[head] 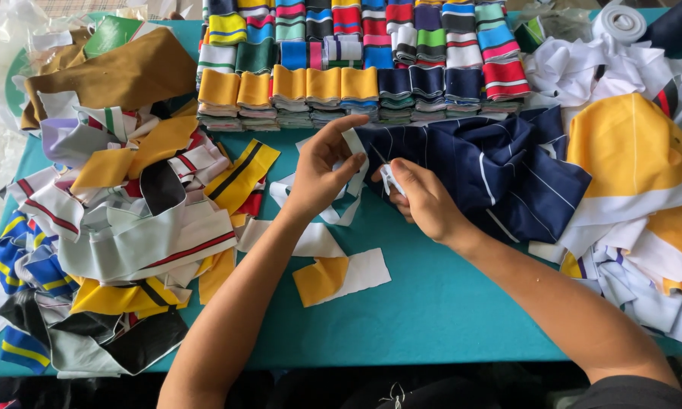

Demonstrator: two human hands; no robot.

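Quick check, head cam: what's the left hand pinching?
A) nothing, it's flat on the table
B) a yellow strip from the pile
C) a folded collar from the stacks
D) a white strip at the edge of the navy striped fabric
D: the left hand pinches a white strip at the edge of the navy striped fabric, while the right hand holds a small white tool beside it.

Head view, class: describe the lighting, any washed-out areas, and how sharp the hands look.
Head view: soft, even daylight with faint shadows on the teal table; the clear plastic wrap at top left is washed out; the left hand and right hand are sharp, on the navy striped fabric; the small white tool is hard to make out.
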